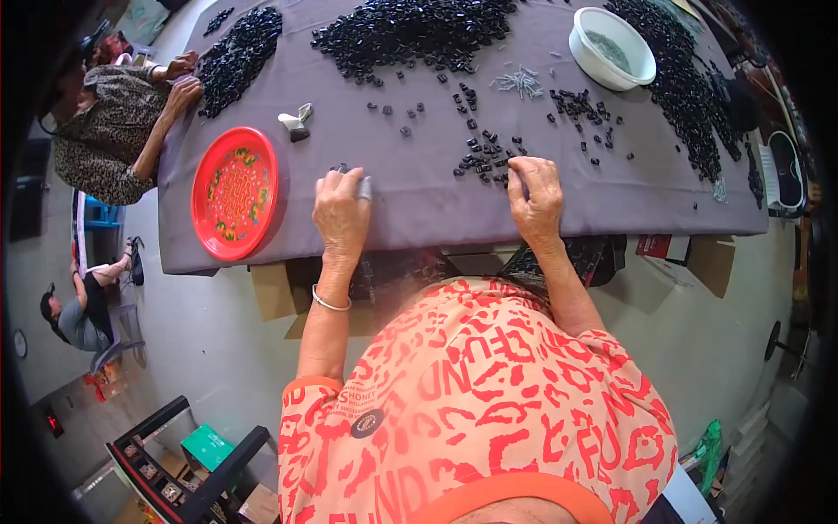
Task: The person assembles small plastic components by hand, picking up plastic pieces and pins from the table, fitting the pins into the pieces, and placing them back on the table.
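My left hand (340,210) is over the front of the table, its fingers curled together, with a greyish cover on one fingertip. Small black plastic pieces (340,167) show right at those fingertips. To the right, my right hand (536,199) is closed in a pinch at the edge of a loose cluster of black plastic pieces (482,161); what lies between its fingers is hidden. A red round tray (199,194) with a patterned middle lies left of my left hand. Beyond that hand is a small white and dark object (295,122).
Large heaps of black pieces (410,35) cover the far side of the grey-clothed table (419,205). Thin grey pins (521,83) lie near a white bowl (644,74) with similar contents. A co-worker's hands (182,87) touch the left heap. Open cardboard boxes (273,291) stand below the table edge.
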`<state>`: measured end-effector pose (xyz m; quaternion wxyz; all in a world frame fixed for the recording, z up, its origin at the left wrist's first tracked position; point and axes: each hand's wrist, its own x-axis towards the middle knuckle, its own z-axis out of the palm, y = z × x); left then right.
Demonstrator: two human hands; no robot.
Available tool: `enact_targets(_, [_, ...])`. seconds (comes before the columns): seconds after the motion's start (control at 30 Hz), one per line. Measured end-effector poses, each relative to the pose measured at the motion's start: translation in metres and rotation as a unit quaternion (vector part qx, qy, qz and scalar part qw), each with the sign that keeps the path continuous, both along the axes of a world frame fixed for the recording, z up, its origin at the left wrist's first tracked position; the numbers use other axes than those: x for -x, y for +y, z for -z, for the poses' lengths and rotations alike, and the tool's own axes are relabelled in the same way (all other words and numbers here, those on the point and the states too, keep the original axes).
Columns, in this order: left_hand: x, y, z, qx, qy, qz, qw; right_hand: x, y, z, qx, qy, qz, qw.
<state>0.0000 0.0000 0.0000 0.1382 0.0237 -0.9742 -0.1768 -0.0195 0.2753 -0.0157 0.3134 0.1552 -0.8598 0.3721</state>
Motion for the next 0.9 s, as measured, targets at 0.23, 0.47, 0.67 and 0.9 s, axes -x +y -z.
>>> enact_targets(0.23, [0.025, 0.028, -0.004, 0.037, 0.117, 0.010, 0.992, -0.002, 0.008, 0.004, 0.015, -0.033, 0.010, 0.999])
enact_targets(0.47, [0.066, 0.056, 0.016, -0.041, 0.101, 0.049, 0.993, -0.001, 0.008, 0.005, 0.027, -0.042, 0.010, 0.999])
enact_targets(0.67, [0.064, 0.066, 0.010, -0.036, 0.089, 0.064, 0.993, 0.000, 0.004, 0.003, 0.015, -0.047, 0.018, 0.999])
enact_targets(0.9, [0.060, 0.075, 0.010, -0.064, 0.076, 0.060, 0.993, 0.005, 0.018, 0.002, 0.106, -0.067, 0.014, 0.992])
